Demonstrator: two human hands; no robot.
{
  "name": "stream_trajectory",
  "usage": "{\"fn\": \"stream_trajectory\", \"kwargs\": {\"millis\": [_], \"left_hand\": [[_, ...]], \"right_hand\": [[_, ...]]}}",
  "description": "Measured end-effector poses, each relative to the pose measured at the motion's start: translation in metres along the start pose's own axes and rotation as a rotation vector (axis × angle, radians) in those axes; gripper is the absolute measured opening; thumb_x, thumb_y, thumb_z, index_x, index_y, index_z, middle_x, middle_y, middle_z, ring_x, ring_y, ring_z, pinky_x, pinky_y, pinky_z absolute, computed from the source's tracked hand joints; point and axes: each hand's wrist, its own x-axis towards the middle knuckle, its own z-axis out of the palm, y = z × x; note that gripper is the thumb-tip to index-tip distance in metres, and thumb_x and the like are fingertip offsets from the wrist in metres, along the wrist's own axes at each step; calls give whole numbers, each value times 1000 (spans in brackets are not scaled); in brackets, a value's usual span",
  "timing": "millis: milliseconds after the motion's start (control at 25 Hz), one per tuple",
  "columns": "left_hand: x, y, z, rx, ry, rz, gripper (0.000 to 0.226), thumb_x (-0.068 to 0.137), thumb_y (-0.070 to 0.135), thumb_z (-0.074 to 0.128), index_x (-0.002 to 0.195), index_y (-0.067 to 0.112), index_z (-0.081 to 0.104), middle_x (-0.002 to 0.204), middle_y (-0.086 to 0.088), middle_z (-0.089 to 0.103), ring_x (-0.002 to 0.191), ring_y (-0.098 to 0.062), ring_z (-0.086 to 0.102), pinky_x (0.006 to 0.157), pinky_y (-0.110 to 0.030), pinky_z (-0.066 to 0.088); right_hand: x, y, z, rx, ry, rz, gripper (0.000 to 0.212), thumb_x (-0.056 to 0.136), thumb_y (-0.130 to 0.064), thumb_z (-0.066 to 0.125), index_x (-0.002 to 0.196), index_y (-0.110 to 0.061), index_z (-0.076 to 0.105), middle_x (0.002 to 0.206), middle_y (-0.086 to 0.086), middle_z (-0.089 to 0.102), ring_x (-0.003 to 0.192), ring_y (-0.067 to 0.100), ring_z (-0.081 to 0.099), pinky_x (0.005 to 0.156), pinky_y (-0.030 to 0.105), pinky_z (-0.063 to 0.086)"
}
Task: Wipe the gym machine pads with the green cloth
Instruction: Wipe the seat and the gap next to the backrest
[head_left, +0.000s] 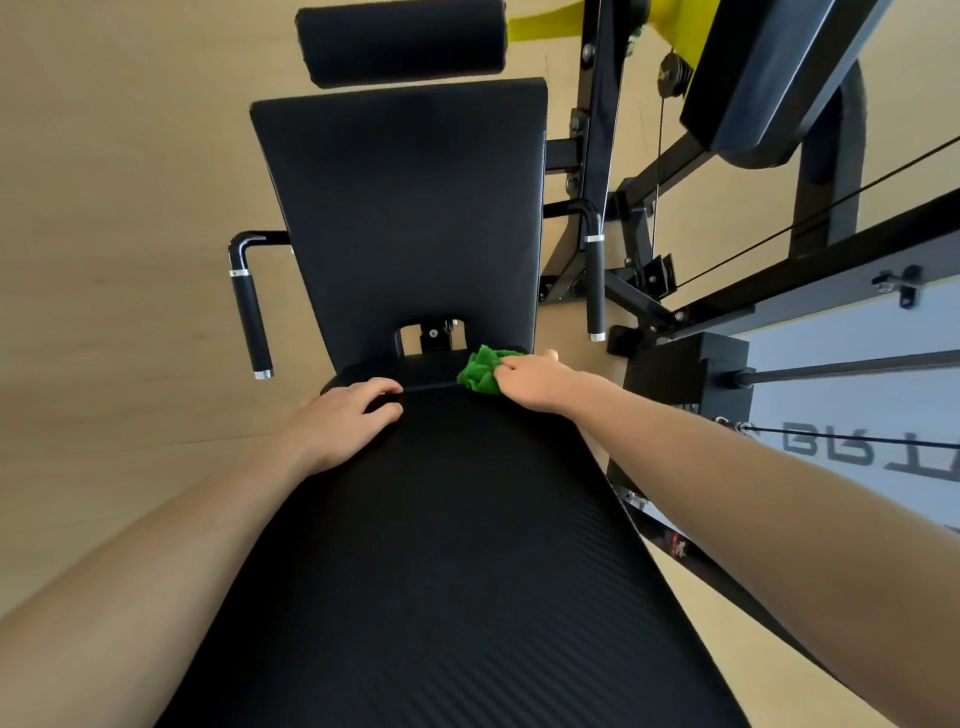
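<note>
A long black ribbed back pad (447, 545) runs from the bottom of the view up to the middle. Beyond it lies a smooth black seat pad (410, 208), and a black roller pad (400, 41) sits at the top. My right hand (535, 384) grips a bunched green cloth (480, 370) and presses it on the far right corner of the ribbed pad, at the seam with the seat. My left hand (348, 421) rests flat on the pad's far left corner, fingers spread and slightly curled, holding nothing.
Two black handles flank the seat, the left handle (252, 317) and the right handle (596, 280). The machine's black frame (737, 296), cables and a weight stack (685, 374) crowd the right side. A yellow part (545, 23) shows at the top. Light wooden floor (119, 208) lies to the left.
</note>
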Motion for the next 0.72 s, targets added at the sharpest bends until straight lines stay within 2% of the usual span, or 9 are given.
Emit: {"fn": "stream_trajectory", "kwargs": {"millis": [80,160,280,360,520,600,720], "left_hand": [[-2,2,-3,-3,-10,-1,46,102,56,37,146,44,40,153,1,50,138,-24,46,111,-47,41],[-5,4,-3,-5,-8,-4,46,102,56,36,146,44,40,153,-1,49,138,-24,46,110,-45,41],[-9,8,-7,0,-16,3,47,103,55,36,147,42,40,155,-1,48,141,-25,44,110,-44,39],[-11,10,-6,16,-10,8,47,103,54,36,148,41,40,156,0,47,141,-25,44,110,-44,38],[-5,5,-6,-34,-27,-3,50,101,57,39,148,40,41,156,1,47,140,-24,46,111,-44,40],[-2,0,-6,-169,-20,-25,51,101,55,40,148,36,42,152,1,49,136,-22,49,107,-40,42],[6,-18,-10,-411,107,-105,39,106,43,36,137,26,53,135,-1,56,125,-20,52,99,-35,39]], "right_hand": [[-10,13,4,-45,3,-48,48,105,-31,22,142,-12,44,150,18,41,138,38,32,111,50,26],[-29,31,6,-64,74,-94,50,100,-37,28,145,-21,42,149,17,39,136,40,33,108,48,31],[-45,45,4,-153,76,-171,48,101,-37,27,145,-23,42,147,13,43,128,32,36,103,41,33],[-43,40,0,-219,102,-158,52,98,-49,25,144,-31,42,140,13,47,128,33,40,102,44,37],[-6,0,0,-451,127,-153,53,97,-55,22,120,-28,61,116,9,59,107,29,52,85,43,41],[11,-20,4,-551,125,-150,54,95,-55,21,109,-26,64,106,5,63,91,23,52,76,40,37],[26,-43,14,-673,122,-182,53,94,-56,21,94,-25,63,92,1,64,81,21,55,73,38,35]]}}
